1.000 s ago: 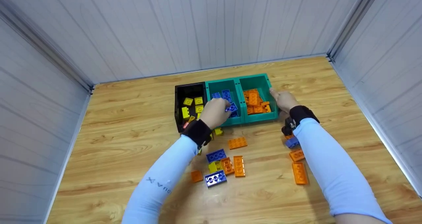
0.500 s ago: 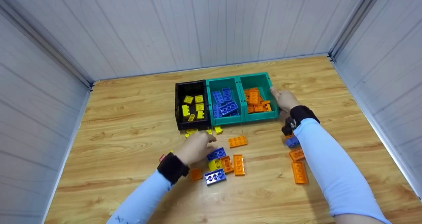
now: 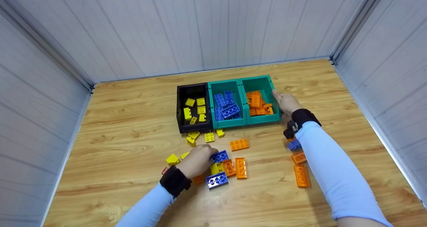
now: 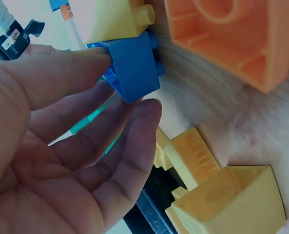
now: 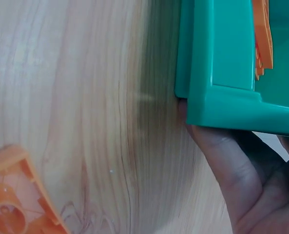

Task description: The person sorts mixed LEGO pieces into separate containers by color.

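Note:
My left hand (image 3: 197, 160) is over the loose bricks, its thumb and fingertips pinching one end of a blue toy building brick (image 3: 221, 156). The left wrist view shows the thumb against that blue brick (image 4: 134, 68), which touches a yellow brick (image 4: 117, 19). Part of the brick is hidden behind the fingers. At the right side of the green bin (image 3: 262, 122), my right hand (image 3: 288, 103) holds the outer wall. In the right wrist view the thumb (image 5: 222, 156) presses under the edge of the green bin (image 5: 227, 105); the other fingers are mostly out of sight.
A black bin (image 3: 195, 128) with yellow bricks adjoins a green bin (image 3: 230, 123) of blue ones; orange bricks (image 3: 256, 100) fill the right bin. Loose orange bricks (image 3: 241, 168), yellow bricks (image 3: 209, 137) and a blue brick (image 3: 217, 180) lie in front. More lie beside the right forearm.
My left hand has left a blue brick in the middle bin, come back toward the loose pile and taken hold of another blue brick. The right hand stays at the bin's side.

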`<move>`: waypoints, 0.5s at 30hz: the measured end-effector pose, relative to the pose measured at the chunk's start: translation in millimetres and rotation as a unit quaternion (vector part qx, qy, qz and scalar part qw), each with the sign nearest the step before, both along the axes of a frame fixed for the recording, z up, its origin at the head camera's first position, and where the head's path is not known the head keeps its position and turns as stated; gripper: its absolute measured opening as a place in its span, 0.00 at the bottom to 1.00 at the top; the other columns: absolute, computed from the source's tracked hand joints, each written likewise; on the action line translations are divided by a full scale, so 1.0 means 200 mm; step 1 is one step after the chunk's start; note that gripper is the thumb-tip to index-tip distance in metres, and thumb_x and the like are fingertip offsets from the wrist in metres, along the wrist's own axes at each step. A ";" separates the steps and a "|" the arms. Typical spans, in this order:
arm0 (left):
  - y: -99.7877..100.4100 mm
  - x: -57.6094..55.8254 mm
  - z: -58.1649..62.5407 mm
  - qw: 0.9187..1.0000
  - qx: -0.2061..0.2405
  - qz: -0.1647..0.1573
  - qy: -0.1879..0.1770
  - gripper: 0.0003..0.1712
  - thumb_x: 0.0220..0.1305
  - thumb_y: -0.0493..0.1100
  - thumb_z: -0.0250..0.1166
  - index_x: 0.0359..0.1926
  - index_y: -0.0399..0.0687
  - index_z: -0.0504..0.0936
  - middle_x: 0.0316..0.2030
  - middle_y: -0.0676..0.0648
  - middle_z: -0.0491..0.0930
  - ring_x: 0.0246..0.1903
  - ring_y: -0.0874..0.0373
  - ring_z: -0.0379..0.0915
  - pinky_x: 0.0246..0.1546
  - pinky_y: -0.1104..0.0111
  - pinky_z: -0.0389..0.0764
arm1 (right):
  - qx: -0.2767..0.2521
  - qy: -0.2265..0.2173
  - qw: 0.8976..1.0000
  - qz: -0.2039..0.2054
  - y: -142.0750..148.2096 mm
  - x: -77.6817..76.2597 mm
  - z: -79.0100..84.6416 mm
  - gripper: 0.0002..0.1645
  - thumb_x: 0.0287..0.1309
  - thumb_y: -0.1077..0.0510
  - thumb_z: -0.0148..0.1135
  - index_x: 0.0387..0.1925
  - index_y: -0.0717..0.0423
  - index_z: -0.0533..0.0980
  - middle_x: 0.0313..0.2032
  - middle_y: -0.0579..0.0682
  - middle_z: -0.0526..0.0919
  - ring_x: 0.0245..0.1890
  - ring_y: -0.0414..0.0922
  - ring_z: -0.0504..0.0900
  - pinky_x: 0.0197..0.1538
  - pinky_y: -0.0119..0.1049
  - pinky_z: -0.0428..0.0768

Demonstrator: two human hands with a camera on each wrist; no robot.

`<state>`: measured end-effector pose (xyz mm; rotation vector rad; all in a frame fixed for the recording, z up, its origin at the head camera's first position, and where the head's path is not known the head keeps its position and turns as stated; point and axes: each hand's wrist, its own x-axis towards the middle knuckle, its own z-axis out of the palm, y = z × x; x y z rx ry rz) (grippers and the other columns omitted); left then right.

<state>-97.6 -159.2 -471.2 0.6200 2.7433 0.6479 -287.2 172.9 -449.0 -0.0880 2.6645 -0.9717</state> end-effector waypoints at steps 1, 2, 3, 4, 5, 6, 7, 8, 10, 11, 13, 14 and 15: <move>0.00 0.00 0.00 1.000 0.001 0.002 -0.004 0.17 0.65 0.33 0.66 0.54 0.38 0.83 0.45 0.41 0.84 0.44 0.52 0.80 0.50 0.61 0.81 | 0.000 -0.001 1.000 0.000 0.00 0.00 0.00 0.36 0.74 0.32 0.28 0.25 0.57 0.61 0.23 0.53 0.65 0.33 0.54 0.75 0.42 0.44 0.71; 0.00 0.00 0.00 1.000 0.001 0.004 -0.009 0.17 0.65 0.34 0.66 0.55 0.38 0.83 0.46 0.41 0.84 0.44 0.52 0.80 0.50 0.61 0.81 | 0.000 0.000 1.000 0.002 0.00 0.00 0.00 0.37 0.74 0.32 0.28 0.27 0.58 0.62 0.26 0.56 0.68 0.39 0.55 0.76 0.45 0.46 0.71; 0.00 0.00 0.00 1.000 0.001 0.006 -0.012 0.17 0.65 0.34 0.66 0.55 0.38 0.83 0.46 0.41 0.84 0.45 0.53 0.80 0.51 0.61 0.81 | -0.002 0.003 1.000 0.003 0.00 0.00 0.00 0.38 0.74 0.32 0.28 0.30 0.61 0.66 0.31 0.60 0.73 0.45 0.58 0.76 0.50 0.47 0.72; 0.00 0.00 0.00 1.000 0.000 0.007 -0.015 0.17 0.65 0.34 0.66 0.55 0.38 0.83 0.46 0.41 0.84 0.45 0.53 0.80 0.51 0.61 0.81 | -0.002 0.003 1.000 0.003 0.00 0.00 0.00 0.39 0.74 0.32 0.28 0.32 0.62 0.68 0.34 0.61 0.74 0.49 0.59 0.76 0.52 0.48 0.71; 0.00 0.00 0.00 1.000 0.000 0.008 -0.018 0.17 0.66 0.34 0.66 0.55 0.38 0.82 0.46 0.41 0.84 0.45 0.53 0.80 0.51 0.61 0.81 | -0.002 0.002 1.000 0.004 0.00 0.00 -0.01 0.39 0.74 0.32 0.28 0.34 0.63 0.68 0.36 0.62 0.73 0.51 0.59 0.75 0.54 0.49 0.70; 0.00 -0.01 0.00 1.000 -0.001 0.010 -0.020 0.17 0.66 0.34 0.66 0.56 0.38 0.82 0.46 0.41 0.84 0.45 0.53 0.80 0.51 0.61 0.81 | -0.002 0.004 1.000 0.005 0.00 0.00 -0.01 0.40 0.74 0.32 0.28 0.35 0.64 0.69 0.36 0.62 0.73 0.52 0.59 0.74 0.55 0.49 0.70; 0.00 -0.01 0.00 1.000 -0.002 0.012 -0.023 0.18 0.65 0.34 0.66 0.56 0.38 0.82 0.46 0.41 0.83 0.45 0.53 0.80 0.51 0.61 0.81 | -0.003 0.005 1.000 0.005 0.00 0.00 -0.01 0.40 0.74 0.32 0.28 0.35 0.64 0.69 0.32 0.61 0.72 0.49 0.60 0.75 0.53 0.50 0.71; 0.00 -0.01 0.00 1.000 -0.003 0.013 -0.024 0.18 0.65 0.34 0.66 0.56 0.38 0.82 0.46 0.41 0.83 0.45 0.52 0.80 0.51 0.60 0.80 | -0.001 0.008 1.000 0.004 0.00 0.00 -0.01 0.40 0.74 0.32 0.29 0.34 0.63 0.69 0.30 0.59 0.72 0.46 0.59 0.76 0.52 0.49 0.71; 0.00 -0.02 0.00 1.000 -0.005 0.018 -0.025 0.19 0.64 0.34 0.67 0.56 0.38 0.82 0.47 0.40 0.83 0.46 0.51 0.79 0.51 0.59 0.80 | 0.003 0.009 1.000 0.003 0.00 -0.01 -0.01 0.38 0.74 0.32 0.28 0.29 0.60 0.66 0.23 0.53 0.64 0.37 0.57 0.74 0.46 0.47 0.70; 0.00 -0.02 0.00 0.999 -0.006 0.021 -0.025 0.19 0.63 0.34 0.67 0.56 0.37 0.82 0.47 0.40 0.83 0.46 0.51 0.79 0.52 0.59 0.80 | 0.004 0.010 1.000 0.004 0.00 -0.01 -0.01 0.38 0.74 0.32 0.28 0.28 0.59 0.65 0.22 0.52 0.63 0.36 0.56 0.74 0.45 0.46 0.70; 0.00 -0.02 0.00 0.999 -0.008 0.026 -0.024 0.20 0.63 0.34 0.68 0.57 0.37 0.81 0.48 0.39 0.83 0.48 0.50 0.79 0.52 0.58 0.80 | 0.007 0.014 1.000 0.006 0.01 -0.01 -0.01 0.37 0.74 0.32 0.29 0.26 0.58 0.64 0.22 0.51 0.64 0.34 0.56 0.74 0.45 0.46 0.70; -0.01 -0.02 0.01 0.999 -0.008 0.028 -0.023 0.21 0.62 0.33 0.67 0.57 0.37 0.81 0.49 0.39 0.82 0.48 0.50 0.79 0.53 0.58 0.79 | 0.009 0.014 1.000 0.007 0.01 -0.01 -0.01 0.37 0.74 0.32 0.28 0.27 0.57 0.64 0.23 0.52 0.64 0.37 0.56 0.74 0.46 0.46 0.70; -0.01 -0.03 0.01 0.999 -0.007 0.029 -0.022 0.21 0.62 0.33 0.67 0.57 0.36 0.81 0.49 0.39 0.82 0.49 0.49 0.79 0.53 0.58 0.79 | 0.008 0.011 1.000 0.007 0.01 -0.01 -0.01 0.37 0.74 0.32 0.28 0.27 0.58 0.64 0.24 0.53 0.65 0.38 0.57 0.75 0.46 0.46 0.70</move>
